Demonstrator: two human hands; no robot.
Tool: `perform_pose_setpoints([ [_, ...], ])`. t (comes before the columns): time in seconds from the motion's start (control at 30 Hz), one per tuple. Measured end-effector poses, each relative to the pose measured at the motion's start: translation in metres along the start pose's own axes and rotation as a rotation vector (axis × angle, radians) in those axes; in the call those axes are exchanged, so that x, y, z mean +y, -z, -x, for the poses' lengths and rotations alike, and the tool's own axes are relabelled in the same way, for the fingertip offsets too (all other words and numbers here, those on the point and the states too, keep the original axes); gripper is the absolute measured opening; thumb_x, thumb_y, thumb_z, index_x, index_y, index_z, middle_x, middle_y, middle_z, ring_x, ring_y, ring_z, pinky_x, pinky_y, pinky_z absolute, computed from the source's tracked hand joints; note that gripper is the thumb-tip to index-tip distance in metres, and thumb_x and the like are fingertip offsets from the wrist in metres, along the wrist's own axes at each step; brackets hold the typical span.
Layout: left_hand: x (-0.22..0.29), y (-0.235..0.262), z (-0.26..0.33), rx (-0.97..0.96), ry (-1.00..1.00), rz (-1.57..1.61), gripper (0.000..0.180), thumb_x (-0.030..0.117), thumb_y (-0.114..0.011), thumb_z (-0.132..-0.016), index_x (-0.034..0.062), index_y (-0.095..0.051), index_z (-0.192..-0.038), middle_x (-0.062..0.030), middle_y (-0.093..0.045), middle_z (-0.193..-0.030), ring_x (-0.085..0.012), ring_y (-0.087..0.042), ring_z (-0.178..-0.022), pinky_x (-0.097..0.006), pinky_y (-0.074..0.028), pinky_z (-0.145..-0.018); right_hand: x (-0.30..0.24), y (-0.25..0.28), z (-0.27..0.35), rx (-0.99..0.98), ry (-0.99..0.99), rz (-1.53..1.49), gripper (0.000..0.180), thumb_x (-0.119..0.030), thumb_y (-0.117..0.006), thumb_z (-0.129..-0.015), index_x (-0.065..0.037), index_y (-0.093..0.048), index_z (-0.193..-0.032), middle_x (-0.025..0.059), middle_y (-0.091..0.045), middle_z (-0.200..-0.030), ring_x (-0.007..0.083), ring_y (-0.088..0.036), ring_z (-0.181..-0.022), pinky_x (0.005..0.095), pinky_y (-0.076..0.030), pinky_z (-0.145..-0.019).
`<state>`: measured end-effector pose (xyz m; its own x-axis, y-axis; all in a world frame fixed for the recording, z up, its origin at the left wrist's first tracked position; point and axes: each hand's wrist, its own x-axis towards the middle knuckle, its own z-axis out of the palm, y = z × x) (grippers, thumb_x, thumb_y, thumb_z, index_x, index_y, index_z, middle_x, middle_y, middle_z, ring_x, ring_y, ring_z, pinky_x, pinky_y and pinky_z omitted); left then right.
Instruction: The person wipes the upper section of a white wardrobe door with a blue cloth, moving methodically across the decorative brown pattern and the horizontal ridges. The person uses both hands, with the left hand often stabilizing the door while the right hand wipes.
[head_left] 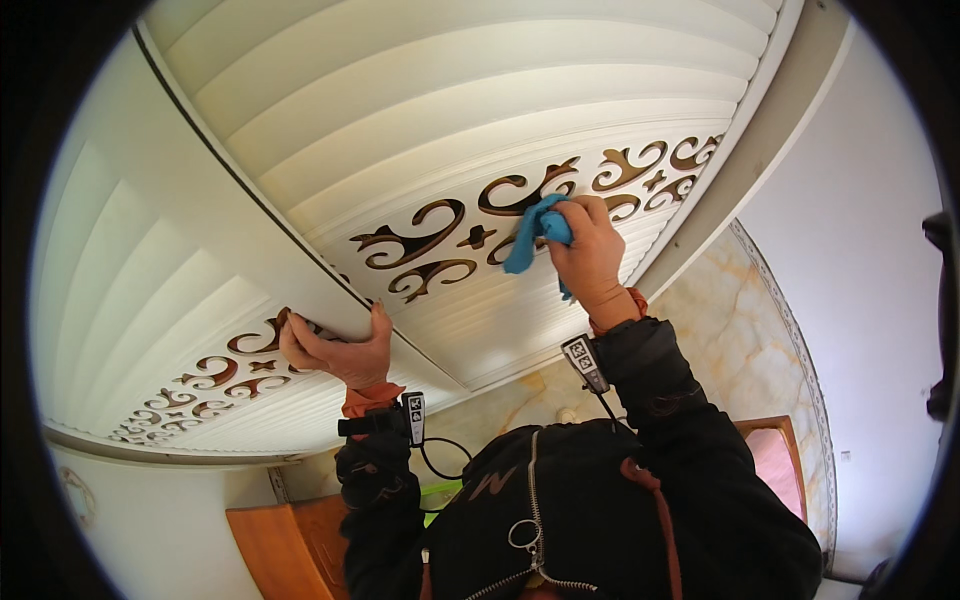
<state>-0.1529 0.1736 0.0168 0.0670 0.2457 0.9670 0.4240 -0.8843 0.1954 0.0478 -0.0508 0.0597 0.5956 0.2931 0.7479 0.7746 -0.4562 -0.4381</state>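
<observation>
A crumpled blue cloth (527, 240) is bunched in my right hand (590, 258), which presses it on the scroll cut-outs of the white slatted right door (400, 110). Part of the cloth hangs down to the left of my fingers. Lower and to the left, my left hand (350, 358) clasps the edge strip of the left white door (150, 250). Its fingers curl at that door's cut-outs, and the thumb sits by the dark gap between the two doors. Some fingertips are hidden.
A white frame (750, 160) borders the right door, beside a pale wall (860, 300). Marble-patterned floor (740, 330) shows below. Brown wooden furniture (280, 550) stands at lower left, and a pink-topped wooden piece (775, 465) at lower right. Small devices with cables are strapped to both wrists.
</observation>
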Motion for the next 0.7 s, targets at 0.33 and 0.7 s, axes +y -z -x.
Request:
perform_pose_setpoints([
  [0.33, -0.004, -0.002, 0.002, 0.017, 0.003, 0.023, 0.099, 0.025, -0.082, -0.061, -0.0041, -0.034, -0.143, -0.0201, -0.03, -0.134, -0.0365, -0.04, -0.119, -0.048, -0.046, -0.09, 0.008, 0.015, -0.035, 0.256, 0.13, -0.083, 0.032, 0.002, -0.068, -0.075, -0.004, -0.063, -0.106, 0.0171, -0.062, -0.105, 0.0359, -0.062, -0.092, 0.0385, -0.052, -0.079],
  [0.7, -0.004, -0.003, 0.001, 0.017, -0.015, -0.004, 0.101, 0.028, -0.081, -0.061, -0.0034, -0.033, -0.144, -0.0204, -0.03, -0.135, -0.0369, -0.037, -0.121, -0.051, -0.042, -0.093, 0.015, 0.001, 0.013, 0.135, 0.145, -0.078, 0.045, 0.0, -0.072, -0.067, -0.011, -0.065, -0.11, 0.0112, -0.059, -0.107, 0.0322, -0.065, -0.08, 0.038, -0.055, -0.065],
])
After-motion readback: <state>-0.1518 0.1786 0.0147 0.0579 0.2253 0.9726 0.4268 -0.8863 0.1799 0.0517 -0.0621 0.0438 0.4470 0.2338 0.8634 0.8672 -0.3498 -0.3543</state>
